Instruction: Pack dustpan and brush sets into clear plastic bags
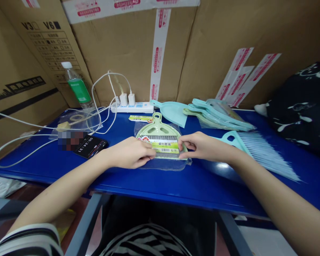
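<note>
Green dustpan-and-brush set [162,137], 1 pc, lies in a clear bag [164,165] directly between the hands, handle pointing away. Left hand [134,153]: fingers bent over the set's left side, hiding the left end of its yellow label [166,147]; can't tell if it's gripping or just pressing. Right hand [196,145]: thumb and curled fingers at the right edge, contact unclear, can't confirm a grasp. Beyond the hands: 1 loose blue dustpan [172,111], 1 power strip [141,107] with 2 white chargers clearly visible. Beyond the right hand: stack of bagged sets [220,115], blue and green, overlapping, no reliable count. Right of the right hand: 1 blue brush [266,153], handle partly hidden by that hand. Left of the left hand: 1 phone [92,146], left end pixelated; farther out, 1 bottle [79,90]. Far right: dark patterned item [301,106], cut off by the frame, can't identify.
</note>
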Tool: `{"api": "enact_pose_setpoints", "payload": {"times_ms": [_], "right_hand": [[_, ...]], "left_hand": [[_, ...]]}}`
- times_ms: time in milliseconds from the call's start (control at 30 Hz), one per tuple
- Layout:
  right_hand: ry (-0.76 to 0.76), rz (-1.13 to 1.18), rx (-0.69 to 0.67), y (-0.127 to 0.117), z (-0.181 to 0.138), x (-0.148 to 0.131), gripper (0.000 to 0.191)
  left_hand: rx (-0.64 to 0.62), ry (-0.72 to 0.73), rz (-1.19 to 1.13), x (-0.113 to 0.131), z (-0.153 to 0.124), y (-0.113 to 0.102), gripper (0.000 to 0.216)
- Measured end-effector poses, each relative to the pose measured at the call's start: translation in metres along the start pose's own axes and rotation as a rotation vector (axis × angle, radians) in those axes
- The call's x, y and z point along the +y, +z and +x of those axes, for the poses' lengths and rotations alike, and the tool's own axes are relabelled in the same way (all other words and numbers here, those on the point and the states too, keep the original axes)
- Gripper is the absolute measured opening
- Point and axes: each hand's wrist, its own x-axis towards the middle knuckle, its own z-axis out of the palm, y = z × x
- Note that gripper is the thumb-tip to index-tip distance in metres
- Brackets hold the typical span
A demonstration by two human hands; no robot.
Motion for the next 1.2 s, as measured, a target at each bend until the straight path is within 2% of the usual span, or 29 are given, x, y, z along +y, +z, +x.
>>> {"api": "enact_pose_setpoints", "payload": {"times_ms": [233,433,600,800,1033,1200], "right_hand": [[-0.041,0.034,-0.02,0.001,0.0,0.0,0.022],[0.006,0.032,-0.036,-0.001,0.0,-0.004,0.018],[0.021,0.031,-0.038,-0.002,-0.001,-0.006,0.018],[0.01,0.028,-0.047,-0.001,0.0,-0.006,0.017],[-0.025,0.023,-0.052,-0.002,-0.001,-0.003,0.016],[-0.044,-0.009,-0.048,-0.002,-0.001,-0.003,0.016]], "left_hand": [[-0.042,-0.053,-0.122,0.0,-0.001,-0.004,0.006],[-0.071,-0.057,-0.197,-0.001,-0.001,-0.007,0.036],[-0.111,-0.067,-0.199,0.0,-0.003,-0.009,0.017],[-0.1,-0.052,-0.199,-0.001,-0.005,-0.012,0.024],[-0.074,-0.078,-0.194,-0.007,-0.005,-0.009,0.011],[-0.058,-0.099,-0.17,-0.01,-0.005,-0.009,0.011]]}}
